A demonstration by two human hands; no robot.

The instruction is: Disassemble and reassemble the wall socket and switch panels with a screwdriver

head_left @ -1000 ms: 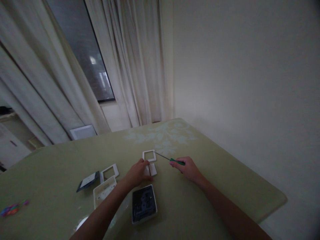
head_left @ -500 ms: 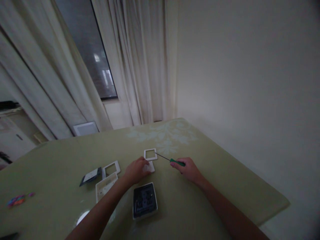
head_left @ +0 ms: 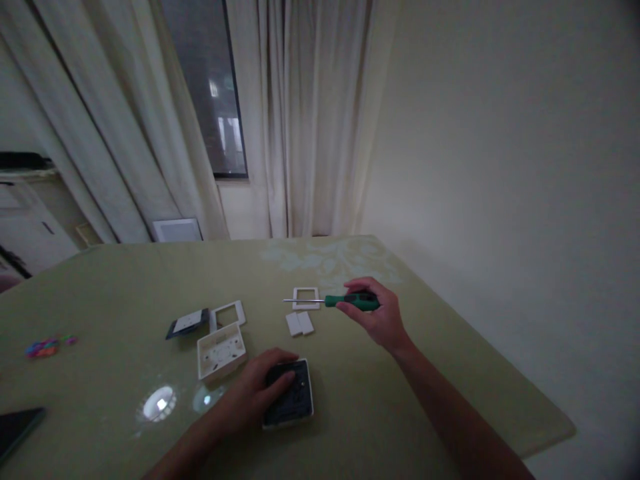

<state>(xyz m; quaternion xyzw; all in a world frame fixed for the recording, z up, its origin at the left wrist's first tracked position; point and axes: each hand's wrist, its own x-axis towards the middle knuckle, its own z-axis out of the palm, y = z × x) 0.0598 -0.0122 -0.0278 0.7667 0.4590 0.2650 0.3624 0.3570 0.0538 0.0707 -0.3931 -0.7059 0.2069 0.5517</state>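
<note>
My right hand (head_left: 377, 313) is closed around the green handle of a screwdriver (head_left: 353, 302), raised above the table with its metal shaft pointing left. Below and to the left, my left hand (head_left: 267, 387) grips the left side of a wall switch (head_left: 299, 400), thumb across its dark inner face. The switch lies face up in a white box, its cover off; my fingers hide its left part. Two small white switch plates (head_left: 299, 324) lie side by side farther back. Just behind them is a white square frame (head_left: 313, 291), partly behind the screwdriver shaft.
Left of my hand stand an open white mounting box (head_left: 223, 353), a second white frame (head_left: 240, 312) and a dark-backed switch panel (head_left: 187, 323). Small colourful pieces (head_left: 45, 347) and a dark flat object (head_left: 17, 427) lie far left. A wall (head_left: 500, 200) borders the right side.
My left hand has left the small white plates and come back toward me onto the wall switch. The screwdriver has swung to nearly level, and the view has shifted.
</note>
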